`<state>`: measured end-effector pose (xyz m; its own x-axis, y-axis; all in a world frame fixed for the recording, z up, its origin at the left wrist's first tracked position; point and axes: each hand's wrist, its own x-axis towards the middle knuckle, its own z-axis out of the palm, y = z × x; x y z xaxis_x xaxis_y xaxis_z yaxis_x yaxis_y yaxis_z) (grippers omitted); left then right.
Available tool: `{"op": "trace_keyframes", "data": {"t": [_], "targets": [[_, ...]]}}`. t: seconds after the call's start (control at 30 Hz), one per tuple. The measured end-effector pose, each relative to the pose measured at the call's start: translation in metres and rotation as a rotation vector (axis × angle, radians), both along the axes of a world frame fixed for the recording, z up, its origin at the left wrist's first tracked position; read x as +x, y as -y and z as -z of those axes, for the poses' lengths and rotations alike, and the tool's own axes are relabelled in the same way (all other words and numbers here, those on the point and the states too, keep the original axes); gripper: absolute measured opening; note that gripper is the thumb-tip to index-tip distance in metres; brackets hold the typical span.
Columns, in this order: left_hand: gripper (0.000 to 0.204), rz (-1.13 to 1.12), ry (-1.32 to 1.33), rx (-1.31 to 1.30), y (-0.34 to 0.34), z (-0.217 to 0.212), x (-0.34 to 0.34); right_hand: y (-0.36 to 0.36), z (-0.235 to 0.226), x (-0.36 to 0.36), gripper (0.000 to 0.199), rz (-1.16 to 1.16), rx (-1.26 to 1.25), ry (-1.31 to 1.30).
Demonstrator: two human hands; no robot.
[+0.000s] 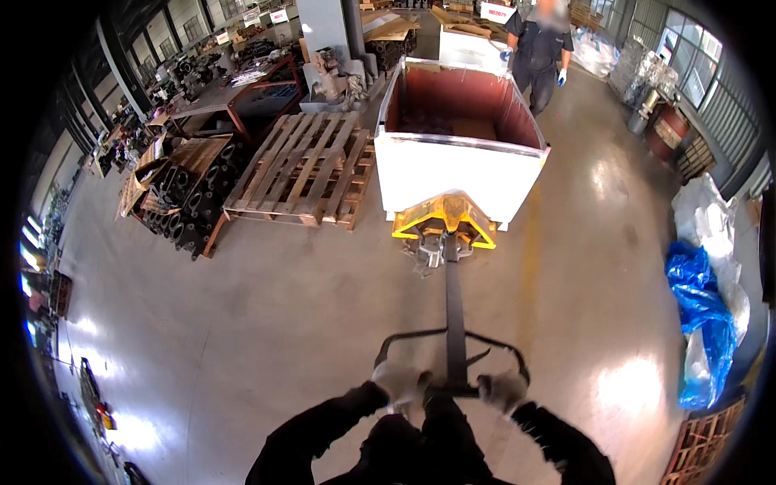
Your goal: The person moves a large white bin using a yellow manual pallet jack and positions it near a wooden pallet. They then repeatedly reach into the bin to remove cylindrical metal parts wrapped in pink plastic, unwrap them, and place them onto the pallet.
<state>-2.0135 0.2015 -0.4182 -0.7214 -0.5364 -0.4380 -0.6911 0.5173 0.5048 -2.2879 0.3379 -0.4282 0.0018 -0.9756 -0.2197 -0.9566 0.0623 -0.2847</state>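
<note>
Both my hands, in pale gloves, are on the black loop handle (455, 331) of a yellow pallet jack (453, 212). On the left side of the loop, my left hand (398, 383) is closed round the lower bar. My right hand (503, 391) grips the same bar on the right, beside a small black lever (478, 356). A long dark shaft (454, 299) runs from the handle to the jack. Above the jack stands a large white bin (457, 174) with a red-brown inside; some brown pieces lie at its bottom. The jack's forks are hidden beneath it.
A person (540, 48) in dark clothes stands at the bin's far right corner. Left of the bin are stacked wooden pallets (303, 166) and black metal parts (198, 190). Blue plastic sheeting (699, 311) lies along the right wall, with a wooden pallet (705, 440) nearer me.
</note>
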Motion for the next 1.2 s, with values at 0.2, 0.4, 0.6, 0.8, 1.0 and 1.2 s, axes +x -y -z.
{"op": "trace_keyframes", "data": {"t": [0.2, 0.4, 0.6, 0.8, 1.0, 1.2], "targets": [[0.062, -0.021, 0.109, -0.031, 0.039, -0.049, -0.027, 0.049, -0.053, -0.021, 0.031, -0.093, -0.162, 0.050], [0.055, 0.062, 0.136, 0.114, -0.015, -0.009, -0.008, -0.008, -0.014, 0.004, 0.032, -0.065, -0.083, 0.153], [0.050, 0.056, 0.132, 0.137, -0.088, 0.115, 0.023, -0.080, 0.096, 0.034, 0.037, -0.030, 0.299, 0.159], [0.056, 0.069, 0.365, 0.288, -0.096, 0.129, 0.015, -0.090, 0.138, 0.042, 0.044, 0.014, 0.595, 0.156], [0.053, -0.115, 0.207, 0.240, -0.104, 0.143, 0.009, -0.090, 0.175, 0.022, 0.046, 0.053, 0.732, 0.147], [0.036, -0.204, 0.119, 0.196, -0.073, 0.034, 0.018, -0.039, 0.149, 0.003, 0.040, 0.611, 1.131, 0.781]]}}
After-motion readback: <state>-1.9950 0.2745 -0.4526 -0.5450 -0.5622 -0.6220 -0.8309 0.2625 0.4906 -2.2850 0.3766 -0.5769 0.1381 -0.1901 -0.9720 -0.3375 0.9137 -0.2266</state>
